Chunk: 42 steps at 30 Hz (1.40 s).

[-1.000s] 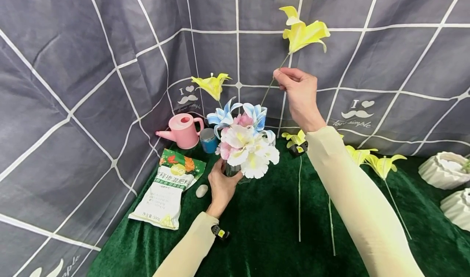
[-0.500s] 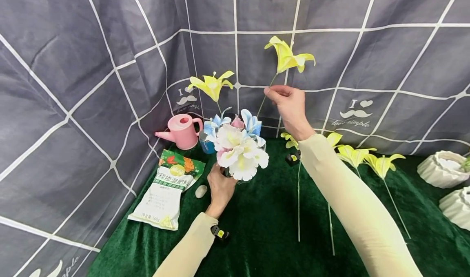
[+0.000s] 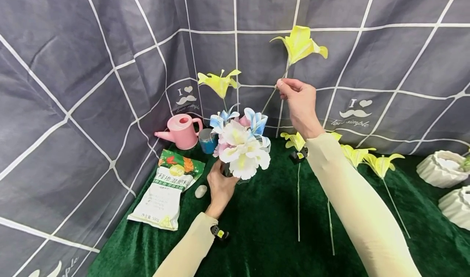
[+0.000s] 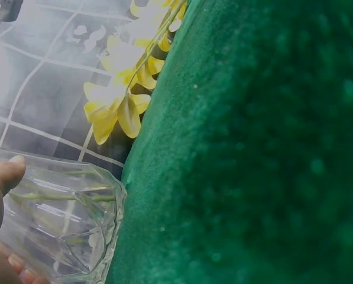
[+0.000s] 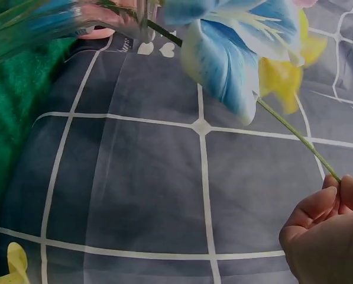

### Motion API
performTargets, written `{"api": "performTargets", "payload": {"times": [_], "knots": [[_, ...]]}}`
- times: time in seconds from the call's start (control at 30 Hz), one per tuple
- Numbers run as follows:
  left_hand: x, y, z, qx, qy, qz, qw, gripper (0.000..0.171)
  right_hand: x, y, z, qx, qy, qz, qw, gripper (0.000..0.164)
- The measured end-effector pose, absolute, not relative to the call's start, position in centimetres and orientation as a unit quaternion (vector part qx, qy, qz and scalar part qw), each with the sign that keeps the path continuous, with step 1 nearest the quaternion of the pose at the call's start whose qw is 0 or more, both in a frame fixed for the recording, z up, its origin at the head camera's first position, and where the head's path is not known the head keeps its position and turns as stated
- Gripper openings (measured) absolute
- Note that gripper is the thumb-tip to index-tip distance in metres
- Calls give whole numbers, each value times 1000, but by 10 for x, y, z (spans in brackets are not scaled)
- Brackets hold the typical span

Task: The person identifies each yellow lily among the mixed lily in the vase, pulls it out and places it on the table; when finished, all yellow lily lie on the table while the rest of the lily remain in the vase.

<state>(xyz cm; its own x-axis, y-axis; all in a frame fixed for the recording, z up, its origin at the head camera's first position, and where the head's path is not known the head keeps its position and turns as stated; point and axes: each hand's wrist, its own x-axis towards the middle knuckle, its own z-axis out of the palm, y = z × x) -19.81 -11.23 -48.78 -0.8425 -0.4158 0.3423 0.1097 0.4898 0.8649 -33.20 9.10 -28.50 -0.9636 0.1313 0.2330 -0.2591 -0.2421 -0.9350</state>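
My left hand [image 3: 222, 186] grips a clear glass vase [image 4: 75, 222] around its side; stems show through the glass in the left wrist view. The vase holds white flowers [image 3: 244, 152], pink ones and blue lilies [image 3: 257, 120], and one yellow lily [image 3: 220, 83] rises behind them. My right hand [image 3: 301, 103] pinches the thin green stem [image 5: 300, 137] of another yellow lily [image 3: 300, 45] between thumb and fingers. That stem slants down behind the blue petals, which hide its lower end.
Left of the vase are a pink watering can [image 3: 183, 131], a blue jar [image 3: 208, 141], a pale stone [image 3: 200, 191] and a fertilizer bag [image 3: 165, 195]. Several yellow lilies [image 3: 382, 165] lie on the green cloth [image 3: 264, 236] at right, near white ribbed pots [image 3: 437, 173].
The lily in my right hand first went down and left, then partway back up and right. The bouquet swayed left and back a little, while my left hand kept its grip on the vase.
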Motion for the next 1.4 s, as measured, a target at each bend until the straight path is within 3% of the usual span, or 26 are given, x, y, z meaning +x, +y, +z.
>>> {"api": "performTargets", "payload": {"times": [0.37,0.67,1.0,1.13,1.4], "knots": [[-200,-112,-491,109,-849,-443,268,47,-330,80,-313,30,-671,730,125,13],[-202,-111,-491,96,-848,-445,270,43,-331,91,-305,62,-621,766,155,9],[-201,-112,-490,96,-847,-444,275,53,-326,105,-310,30,-536,817,211,8],[-200,-111,-489,106,-844,-460,256,66,-324,110,-311,33,-491,846,204,6],[-199,-111,-488,105,-837,-474,252,71,-321,123,-312,59,-419,892,159,4]]}}
